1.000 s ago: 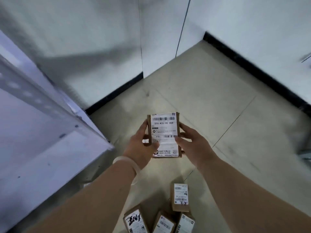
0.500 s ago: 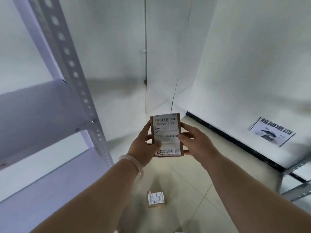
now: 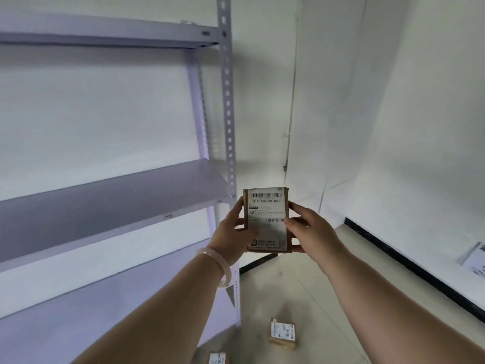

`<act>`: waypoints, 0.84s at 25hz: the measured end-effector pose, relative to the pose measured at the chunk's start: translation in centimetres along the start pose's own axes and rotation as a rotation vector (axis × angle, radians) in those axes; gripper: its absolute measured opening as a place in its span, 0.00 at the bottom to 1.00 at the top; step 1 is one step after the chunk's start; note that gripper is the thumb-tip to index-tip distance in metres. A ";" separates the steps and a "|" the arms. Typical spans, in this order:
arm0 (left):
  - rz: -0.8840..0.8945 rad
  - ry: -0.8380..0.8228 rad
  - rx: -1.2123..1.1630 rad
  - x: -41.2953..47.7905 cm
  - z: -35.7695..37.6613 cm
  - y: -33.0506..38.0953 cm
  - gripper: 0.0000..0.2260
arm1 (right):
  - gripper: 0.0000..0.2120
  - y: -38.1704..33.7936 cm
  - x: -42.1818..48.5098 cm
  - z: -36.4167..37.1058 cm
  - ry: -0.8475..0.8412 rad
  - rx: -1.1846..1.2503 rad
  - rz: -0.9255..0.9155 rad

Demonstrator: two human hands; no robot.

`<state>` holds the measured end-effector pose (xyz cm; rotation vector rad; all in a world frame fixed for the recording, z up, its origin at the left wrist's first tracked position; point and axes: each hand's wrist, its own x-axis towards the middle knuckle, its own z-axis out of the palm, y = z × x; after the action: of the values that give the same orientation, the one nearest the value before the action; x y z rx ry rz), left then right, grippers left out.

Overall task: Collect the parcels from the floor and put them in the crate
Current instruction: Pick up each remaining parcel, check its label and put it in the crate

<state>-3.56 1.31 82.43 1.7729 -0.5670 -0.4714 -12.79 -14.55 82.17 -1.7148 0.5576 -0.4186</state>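
Note:
I hold a small brown cardboard parcel (image 3: 267, 219) with a white shipping label upright in front of me, at chest height. My left hand (image 3: 233, 232) grips its left edge and my right hand (image 3: 308, 232) grips its right edge. Another labelled parcel (image 3: 283, 335) lies on the tiled floor below, between my forearms. A third parcel (image 3: 217, 359) is cut off at the bottom edge of the view. No crate is in view.
A pale grey metal shelving rack (image 3: 228, 127) stands close on the left, with a bare middle shelf (image 3: 105, 200) and a lower shelf (image 3: 78, 311). White walls with a black skirting (image 3: 409, 266) close the corner ahead. A printed sheet (image 3: 475, 258) sits at the right wall.
The view has tilted up from the floor to the shelving rack and the wall corner. Both hands have kept hold of the parcel and carried it upward; several floor parcels have dropped out of view.

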 end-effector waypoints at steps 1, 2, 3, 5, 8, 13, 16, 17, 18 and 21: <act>-0.004 0.033 -0.005 -2.3 -0.7 0.2 0.31 | 0.21 -0.4 -1.7 0.7 -0.033 -0.009 -0.011; -0.002 0.065 -0.001 -4.5 -1.4 0.3 0.31 | 0.21 -0.9 -3.3 1.3 -0.065 -0.018 -0.026; -0.004 0.094 0.004 -6.6 -2.0 0.3 0.31 | 0.21 -1.5 -4.9 1.9 -0.096 -0.024 -0.041; -0.020 0.146 0.009 -10.2 -3.7 0.4 0.32 | 0.21 -2.8 -7.9 3.4 -0.150 -0.029 -0.065; -0.025 0.209 0.033 -14.4 -6.7 0.7 0.32 | 0.21 -4.4 -11.0 6.1 -0.214 -0.031 -0.090; -0.022 0.330 0.052 -21.0 -13.1 0.3 0.32 | 0.21 -7.1 -15.3 12.9 -0.336 -0.025 -0.143; -0.047 0.403 0.060 -24.1 -17.2 -0.9 0.33 | 0.21 -8.1 -17.2 17.7 -0.396 -0.034 -0.165; -0.056 0.425 0.062 -25.3 -18.9 -1.6 0.33 | 0.21 -8.3 -18.0 19.7 -0.420 -0.032 -0.168; -0.062 0.445 0.057 -26.6 -20.8 -2.3 0.33 | 0.21 -8.6 -18.7 21.9 -0.438 -0.033 -0.168; -0.085 0.490 0.029 -30.6 -27.1 -4.9 0.33 | 0.21 -9.5 -21.5 29.5 -0.485 -0.049 -0.180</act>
<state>-11.67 41.53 85.57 1.8587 -0.1544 -0.0747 -12.66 22.97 85.65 -1.8380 0.0623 -0.1032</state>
